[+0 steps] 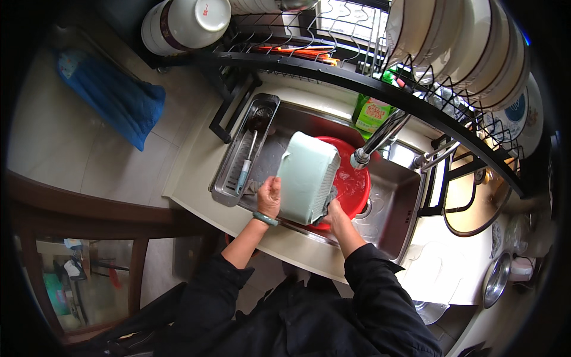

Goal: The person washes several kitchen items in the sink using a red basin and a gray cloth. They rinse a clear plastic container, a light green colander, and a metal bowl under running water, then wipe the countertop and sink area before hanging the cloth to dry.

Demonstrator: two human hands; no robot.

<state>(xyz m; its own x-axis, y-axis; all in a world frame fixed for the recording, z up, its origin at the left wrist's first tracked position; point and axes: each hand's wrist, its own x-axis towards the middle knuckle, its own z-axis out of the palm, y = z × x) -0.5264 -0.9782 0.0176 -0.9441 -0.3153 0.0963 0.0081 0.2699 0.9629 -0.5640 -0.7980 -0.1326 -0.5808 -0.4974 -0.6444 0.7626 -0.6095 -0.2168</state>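
Note:
A pale green plastic basket is tilted on its side over the sink, its ribbed, slotted-looking face turned right. My left hand grips its left edge, with a bangle on that wrist. At its lower right, my right hand holds a dark grey cloth against the ribbed face. Partly hidden behind the basket, a red plastic basin with water in it stands in the stainless steel sink. The chrome faucet reaches over the basin's right side.
A metal drain tray holding a long-handled brush lies along the sink's left side. Green detergent bottle stands behind the sink. Overhead runs a black dish rack with bowls. A blue cloth hangs at left.

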